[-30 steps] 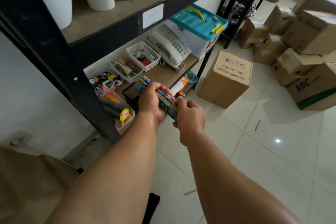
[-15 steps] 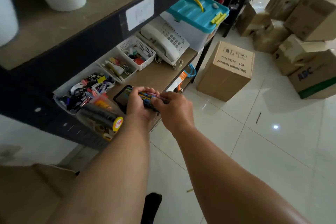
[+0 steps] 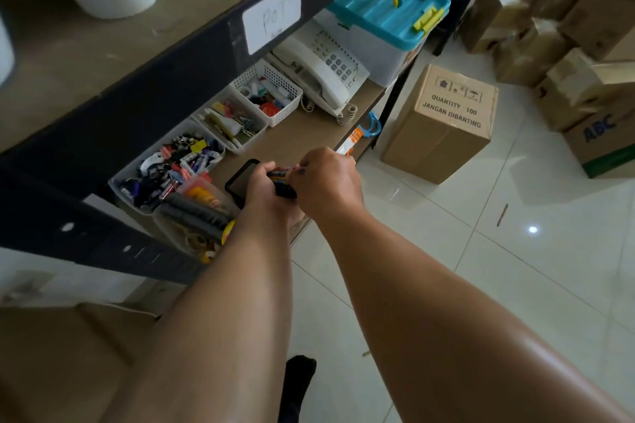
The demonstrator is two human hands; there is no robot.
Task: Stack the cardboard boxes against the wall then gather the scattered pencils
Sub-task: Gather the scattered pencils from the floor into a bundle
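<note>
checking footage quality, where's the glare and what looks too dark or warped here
Head view: small glare spot on the floor tiles; black shelf beam lies in shadow; the wide lens bows that beam and stretches the forearms; the pencils look slightly soft.

Glossy white tile floor [image 3: 515, 285], dark shelving [image 3: 171, 86]

1. A dark metal upper shelf beam [image 3: 171, 106] overhangs the brown wooden lower shelf [image 3: 302, 137], leaving a low slot open from the front.
2. White plastic mesh baskets [image 3: 271, 93], a cream desk telephone [image 3: 319, 74] and a clear storage box with a turquoise lid [image 3: 388, 14] line the back; a bare strip runs before them.
3. A clear plastic tub of tape rolls [image 3: 178, 233] crowds the front-left edge.
4. The white tiled floor [image 3: 481, 268] lies open to the right, up to a brown cardboard box [image 3: 443, 127] beside the black rack post [image 3: 391, 106].
</note>
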